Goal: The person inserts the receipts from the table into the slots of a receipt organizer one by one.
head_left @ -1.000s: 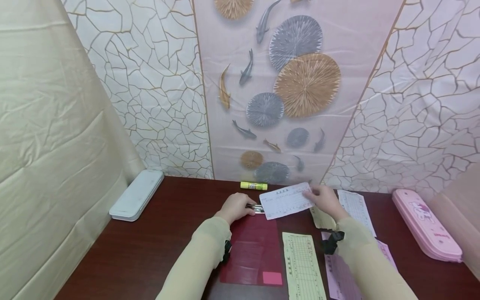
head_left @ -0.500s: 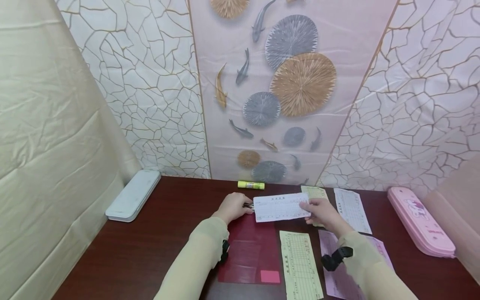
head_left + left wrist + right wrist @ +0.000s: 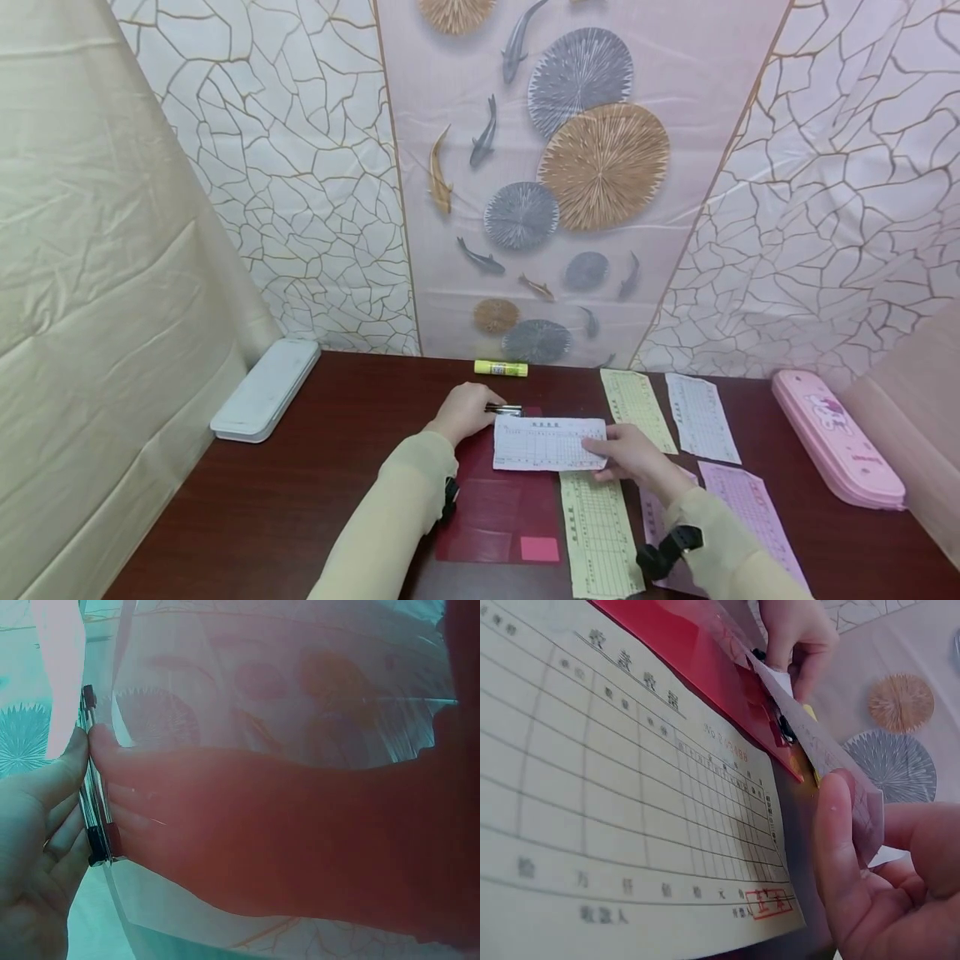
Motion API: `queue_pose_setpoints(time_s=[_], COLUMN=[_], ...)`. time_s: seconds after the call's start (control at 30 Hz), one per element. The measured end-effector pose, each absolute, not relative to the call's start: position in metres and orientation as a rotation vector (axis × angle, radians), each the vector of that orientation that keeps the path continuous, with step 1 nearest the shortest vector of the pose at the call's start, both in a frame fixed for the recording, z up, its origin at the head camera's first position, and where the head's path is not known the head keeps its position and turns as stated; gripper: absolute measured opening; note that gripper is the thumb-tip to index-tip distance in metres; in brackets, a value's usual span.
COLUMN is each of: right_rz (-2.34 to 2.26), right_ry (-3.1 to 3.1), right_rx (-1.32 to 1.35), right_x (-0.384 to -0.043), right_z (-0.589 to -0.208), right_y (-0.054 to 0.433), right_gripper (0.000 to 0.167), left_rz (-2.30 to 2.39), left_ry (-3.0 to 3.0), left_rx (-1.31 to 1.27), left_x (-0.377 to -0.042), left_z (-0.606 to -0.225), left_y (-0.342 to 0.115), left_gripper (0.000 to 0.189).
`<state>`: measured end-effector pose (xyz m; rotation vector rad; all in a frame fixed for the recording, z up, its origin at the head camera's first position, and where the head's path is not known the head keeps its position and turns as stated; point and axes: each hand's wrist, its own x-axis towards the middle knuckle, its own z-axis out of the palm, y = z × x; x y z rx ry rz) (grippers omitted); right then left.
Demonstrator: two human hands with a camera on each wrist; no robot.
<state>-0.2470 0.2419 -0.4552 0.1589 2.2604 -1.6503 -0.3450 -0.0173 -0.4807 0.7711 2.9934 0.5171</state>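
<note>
On the near part of the dark table (image 3: 337, 492), a yellow slip (image 3: 602, 537) lay printed side up, with two purple slips to its right: one in clear view (image 3: 756, 521), the other partly hidden beneath the right wrist. Left of the yellow slip lay a red see-through folder (image 3: 491, 517), with a pink label (image 3: 539, 549) at its near right corner.

The right hand (image 3: 633, 458) pinched the right end of a white slip (image 3: 540, 446), thumb on top and fingers beneath. This slip was held over the upper part of the folder, printed side up, just short of the clip; whether its left end touched the folder could not be told. The left hand (image 3: 461, 410) had thumb and fingers closed on the left end of a metal clip (image 3: 507, 410) at the folder's far edge.

Farther back on the right lay a second yellow slip (image 3: 637, 408), a second white slip (image 3: 702, 419) and a pink pencil case (image 3: 838, 442). A white case (image 3: 266, 392) lay at the far left. A yellow tube (image 3: 501, 368) lay near the back edge, before a patterned cloth (image 3: 330, 192).
</note>
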Motion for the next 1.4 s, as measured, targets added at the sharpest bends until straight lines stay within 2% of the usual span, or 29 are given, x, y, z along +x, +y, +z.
queue_pose_setpoints(time_s=[0.57, 0.97, 1.4], right_rz=[-1.728, -1.754, -1.637], right_ry=[2.115, 2.124, 2.329], right_rx=[0.118, 0.163, 0.220], right_x=[-0.244, -0.252, -0.262], right_z=[-0.461, -0.464, -0.465], right_y=[0.209, 0.182, 0.159], right_gripper=[0.034, 0.030, 0.024], left_rz=[0.608, 0.600, 0.366], left_ry=[2.945, 2.962, 3.015], left_rx=[0.690, 0.766, 0.881], left_x=[-0.339, -0.339, -0.340], left_z=[-0.474, -0.471, -0.477], left_y=[-0.019, -0.018, -0.014], left_gripper=[0.028, 0.027, 0.029])
